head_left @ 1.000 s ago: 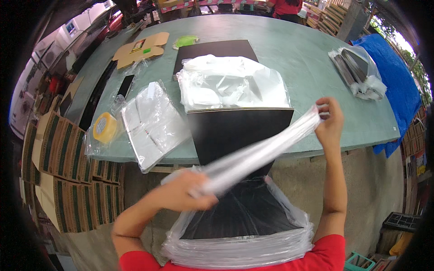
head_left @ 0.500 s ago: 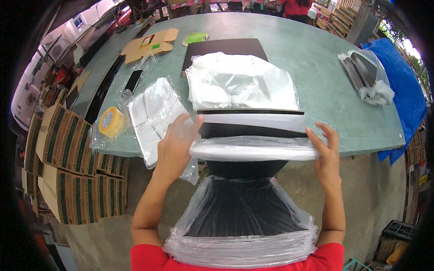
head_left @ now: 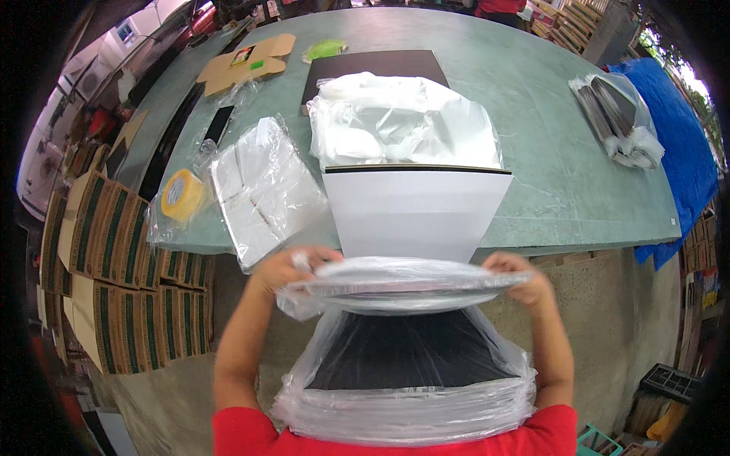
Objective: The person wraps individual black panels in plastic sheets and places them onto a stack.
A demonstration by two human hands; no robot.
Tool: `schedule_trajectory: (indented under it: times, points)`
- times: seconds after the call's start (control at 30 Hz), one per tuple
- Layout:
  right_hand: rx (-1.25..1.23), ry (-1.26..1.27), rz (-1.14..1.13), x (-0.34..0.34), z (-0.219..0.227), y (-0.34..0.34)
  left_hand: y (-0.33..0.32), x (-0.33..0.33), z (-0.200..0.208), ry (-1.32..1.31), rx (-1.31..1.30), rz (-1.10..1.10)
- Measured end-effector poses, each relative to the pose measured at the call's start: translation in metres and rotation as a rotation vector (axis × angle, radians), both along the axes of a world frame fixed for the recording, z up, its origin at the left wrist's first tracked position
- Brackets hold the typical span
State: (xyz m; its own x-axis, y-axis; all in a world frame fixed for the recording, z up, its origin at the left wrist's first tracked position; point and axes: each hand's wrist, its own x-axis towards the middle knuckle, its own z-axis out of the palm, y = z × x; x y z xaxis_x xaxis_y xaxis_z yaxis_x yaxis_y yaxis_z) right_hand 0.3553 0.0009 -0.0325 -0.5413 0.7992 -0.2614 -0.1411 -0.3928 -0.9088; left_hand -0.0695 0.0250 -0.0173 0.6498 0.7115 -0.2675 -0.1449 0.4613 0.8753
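Note:
A clear plastic bag [head_left: 411, 275], bunched into a horizontal roll, stretches between my two hands at the table's near edge. My left hand [head_left: 293, 270] is closed on its left end, with loose plastic hanging below the fingers. At the right end my right hand [head_left: 522, 278] pinches the bag. Just beyond, a white panel [head_left: 414, 209] with a black far edge leans over the table edge; its lower end is hidden behind the bag. Closer to my body lies a black board [head_left: 414, 349] under clear plastic, above a layered pile of plastic film [head_left: 411, 414].
On the green table [head_left: 563, 190] lie a heap of white plastic bags [head_left: 403, 118], a dark flat box [head_left: 380, 67], a plastic-wrapped white pack [head_left: 266, 190], yellow tape [head_left: 182, 194] and bagged dark pieces [head_left: 612, 118]. Cartons [head_left: 114, 235] stand at left, a blue tarp [head_left: 684, 144] at right.
Both hands have come down toward my body, drawing the bunched bag along. The panel's white face now shows broadly where black and white bands were before.

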Motion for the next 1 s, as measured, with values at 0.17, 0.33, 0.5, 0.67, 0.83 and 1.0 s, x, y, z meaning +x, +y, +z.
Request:
schedule_trajectory:
  times: [0.17, 0.33, 0.5, 0.67, 0.83, 1.0]
  points:
    - [-0.485, -0.01, -0.225, 0.005, -0.193, -0.04, -0.029, -0.002, -0.177, 0.065, -0.398, 0.081]
    - [0.142, -0.952, -0.254, -0.008, -0.138, -0.02, -0.028, 0.003, -0.159, 0.938, 0.394, -0.031]
    - [0.186, 0.375, 0.145, -0.008, 0.043, -0.024, -0.026, 0.034, 0.074, 0.217, 0.534, -0.295]
    - [0.447, -0.325, 0.948, -0.083, 0.014, -0.035, -0.06, 0.09, 0.017, 0.048, 0.323, -0.84]
    - [0.227, -0.906, 0.719, -0.069, -0.09, -0.02, -0.039, 0.087, -0.106, 0.88, 0.586, -0.293]
    - [0.449, -0.566, 0.463, -0.124, 0.001, 0.009, -0.009, 0.134, -0.003, 0.297, 0.555, 0.098]
